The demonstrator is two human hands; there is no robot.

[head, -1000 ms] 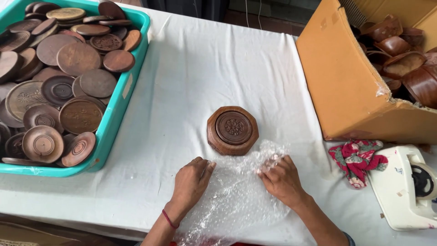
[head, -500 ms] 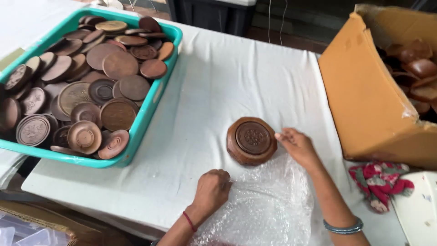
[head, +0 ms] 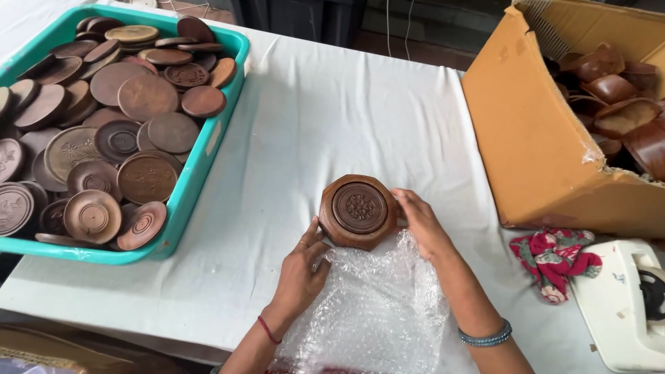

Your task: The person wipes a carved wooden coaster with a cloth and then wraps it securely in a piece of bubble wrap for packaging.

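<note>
**Both hands closing on carved wooden box at near edge of table**

The left hand (head: pixel 301 266) is coming up from the near edge of the white cloth-covered table (head: pixel 312 125), forearm angled up and to the right, a red thread band at the wrist. Palm is facing down, fingers loosely curled and partly open, thumb and index tip touching the lower left side of the round dark-brown carved wooden box (head: pixel 358 210). A ring is showing on one finger.

The right hand (head: pixel 424 225) is reaching in from the lower right, forearm running diagonally, a blue-grey beaded bracelet at the wrist. Fingers are extended and slightly bent, pressing against the right side of the box; cannot tell how far the thumb is wrapping underneath. Together the two hands are cupping the box from both sides; neither one is fully closing around it.

The box is sitting lid-up with a floral medallion on top, near the middle of the table's near edge, its lower rim overlapping the top edge of the clear bubble wrap sheet (head: pixel 374 312), which is lying between the forearms and hanging over the near edge.

The teal plastic tray (head: pixel 201 163) full of round brown wooden lids is occupying the left edge. The open brown cardboard carton (head: pixel 533 138) holding dark wooden bowls is standing at the far right corner. A red patterned cloth (head: pixel 554 260) and a white tape dispenser (head: pixel 623 305) are lying at the near right corner.
</note>
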